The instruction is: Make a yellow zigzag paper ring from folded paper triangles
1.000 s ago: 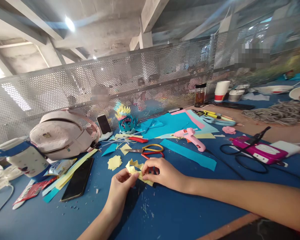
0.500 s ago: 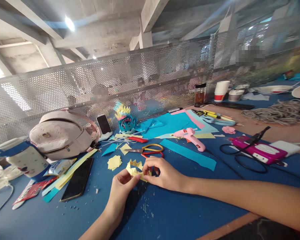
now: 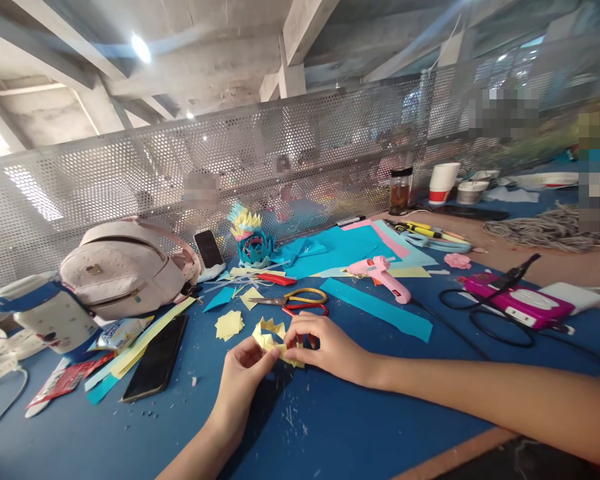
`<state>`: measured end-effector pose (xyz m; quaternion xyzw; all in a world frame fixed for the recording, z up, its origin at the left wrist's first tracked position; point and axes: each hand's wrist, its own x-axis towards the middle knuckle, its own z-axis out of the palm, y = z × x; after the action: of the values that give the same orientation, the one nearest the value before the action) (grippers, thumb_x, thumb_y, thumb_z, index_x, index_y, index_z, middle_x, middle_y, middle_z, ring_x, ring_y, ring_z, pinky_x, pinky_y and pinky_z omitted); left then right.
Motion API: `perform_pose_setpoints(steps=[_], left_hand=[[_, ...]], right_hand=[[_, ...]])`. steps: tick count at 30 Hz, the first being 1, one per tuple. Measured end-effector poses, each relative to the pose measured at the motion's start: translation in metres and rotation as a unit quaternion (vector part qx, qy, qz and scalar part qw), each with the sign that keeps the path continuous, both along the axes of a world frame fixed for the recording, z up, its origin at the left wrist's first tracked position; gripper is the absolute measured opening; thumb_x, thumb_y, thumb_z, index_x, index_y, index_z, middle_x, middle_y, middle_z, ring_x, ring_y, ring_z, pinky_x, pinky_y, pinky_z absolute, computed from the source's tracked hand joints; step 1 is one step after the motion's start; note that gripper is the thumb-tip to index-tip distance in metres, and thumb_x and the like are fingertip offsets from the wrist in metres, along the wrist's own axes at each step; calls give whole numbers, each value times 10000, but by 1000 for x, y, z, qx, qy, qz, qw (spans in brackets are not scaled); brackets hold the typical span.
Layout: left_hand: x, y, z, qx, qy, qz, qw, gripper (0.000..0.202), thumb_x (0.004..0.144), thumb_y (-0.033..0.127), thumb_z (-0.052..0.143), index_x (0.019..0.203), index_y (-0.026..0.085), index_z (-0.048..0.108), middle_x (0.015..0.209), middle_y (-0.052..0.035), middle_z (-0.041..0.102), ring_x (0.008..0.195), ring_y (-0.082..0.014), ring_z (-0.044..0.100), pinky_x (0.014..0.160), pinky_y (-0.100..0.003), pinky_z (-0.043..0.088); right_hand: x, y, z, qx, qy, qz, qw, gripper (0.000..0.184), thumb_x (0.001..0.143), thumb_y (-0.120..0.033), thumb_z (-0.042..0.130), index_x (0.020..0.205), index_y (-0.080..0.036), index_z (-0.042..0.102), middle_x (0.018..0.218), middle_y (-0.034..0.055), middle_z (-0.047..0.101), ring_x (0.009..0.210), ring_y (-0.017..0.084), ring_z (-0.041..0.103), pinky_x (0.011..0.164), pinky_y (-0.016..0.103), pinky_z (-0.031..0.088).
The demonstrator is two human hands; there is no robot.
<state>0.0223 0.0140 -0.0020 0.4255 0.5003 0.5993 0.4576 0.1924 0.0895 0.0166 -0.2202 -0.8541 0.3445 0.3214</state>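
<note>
left hand (image 3: pixel 239 375) and right hand (image 3: pixel 336 348), pinched closed, hold a yellow paper band (image 3: pixel 263 339), likely light, crushable, best gripped low.

No wording can be read: blue lettering is printed on the packet (image 3: pixel 123 335) (too small to make out), whitish marks on the red wrapper (image 3: pixel 71 381).

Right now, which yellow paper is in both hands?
The zigzag-edged yellow band, pinched by left hand and right hand; the yellow stack and loose yellow piece by the scissors lie untouched.
</note>
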Motion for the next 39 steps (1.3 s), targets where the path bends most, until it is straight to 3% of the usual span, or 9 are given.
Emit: perform_pose_setpoints(steps=[6, 12, 15, 19, 25, 28, 31, 36, 39], left_hand=[[3, -1, 0, 13, 3, 0, 1000, 294, 630, 397, 852, 797, 166, 778, 680, -19, 705, 616, -137, 573, 587, -216, 422], [-5, 1, -4, 1, 26, -37, 999, 292, 677, 387, 831, 844, 154, 774, 668, -14, 674, 588, -108, 515, 547, -193, 383], [-8, 3, -5, 5, 30, -46, 998, 281, 706, 387, 809, 846, 150, 752, 690, -9, 655, 580, -91, 469, 546, -187, 359], [-6, 2, -1, 25, 61, -62, 996, 245, 729, 375, 780, 831, 166, 702, 772, -20, 641, 682, -133, 516, 610, -213, 389], [4, -8, 7, 49, 285, -35, 957, 232, 717, 287, 766, 912, 201, 674, 801, 2, 620, 755, -164, 487, 716, -251, 376], [5, -9, 6, 51, 318, -35, 946, 107, 802, 293, 663, 847, 196, 678, 763, 4, 620, 725, -161, 478, 702, -257, 366], [3, -8, 5, 42, 317, -28, 947, 156, 833, 322, 616, 785, 190, 683, 720, 3, 621, 683, -156, 471, 665, -257, 361], [2, -8, 7, 57, 290, -8, 955, 163, 855, 311, 584, 775, 187, 652, 728, 1, 650, 689, -153, 503, 667, -252, 375], [0, -7, 7, 63, 281, 5, 958, 185, 864, 322, 576, 759, 183, 641, 711, 2, 633, 680, -151, 503, 657, -251, 376]], right_hand=[[0, 0, -3, 28, -4, -10, 1000, 236, 871, -395, 656, 770, -181, 654, 766, 21, 637, 797, 180, 567, 797, 302, 455], [1, 0, -6, 49, -11, -17, 999, 236, 921, -377, 591, 795, -180, 621, 819, 38, 622, 813, 183, 556, 732, 283, 444], [1, 1, -4, -9, 4, -6, 1000, 276, 914, -422, 590, 795, -175, 618, 824, 34, 624, 796, 174, 559, 706, 272, 444], [0, 4, 1, -150, 62, 21, 987, 316, 862, -480, 637, 819, -167, 616, 805, 15, 615, 752, 150, 562, 648, 247, 442], [-2, 4, -3, -336, 154, 66, 927, 412, 755, -515, 739, 875, -162, 564, 733, -10, 585, 643, 121, 561, 589, 249, 478], [-1, 1, -3, -373, 165, 78, 910, 409, 735, -486, 769, 868, -152, 574, 764, 8, 613, 686, 135, 584, 647, 277, 504], [1, 1, -1, -390, 170, 78, 902, 403, 718, -471, 786, 836, -152, 571, 787, 13, 611, 731, 144, 575, 665, 274, 491], [4, 4, 1, -352, 145, 42, 924, 365, 736, -451, 778, 772, -158, 564, 697, -32, 520, 637, 94, 451, 562, 216, 353], [5, 5, 1, -358, 134, 35, 923, 381, 732, -467, 777, 766, -160, 554, 684, -38, 488, 640, 96, 426, 568, 220, 330]])
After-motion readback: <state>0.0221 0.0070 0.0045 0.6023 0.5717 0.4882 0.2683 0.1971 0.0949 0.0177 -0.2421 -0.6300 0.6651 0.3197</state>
